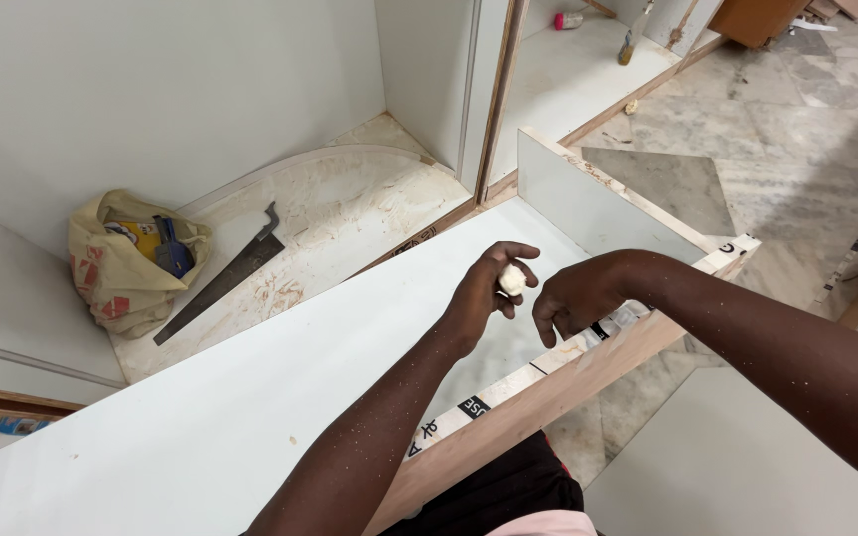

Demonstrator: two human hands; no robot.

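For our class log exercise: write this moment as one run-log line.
left hand: holds white lump | right hand: empty, beside it | under: white board | nearby: saw, bag

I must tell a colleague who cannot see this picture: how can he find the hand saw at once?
Look left, to the dusty floor of the white cabinet recess. Beside the crumpled cream bag lies the hand saw, flat and diagonal. Its long dark blade sets it apart; nothing else there is long and thin.
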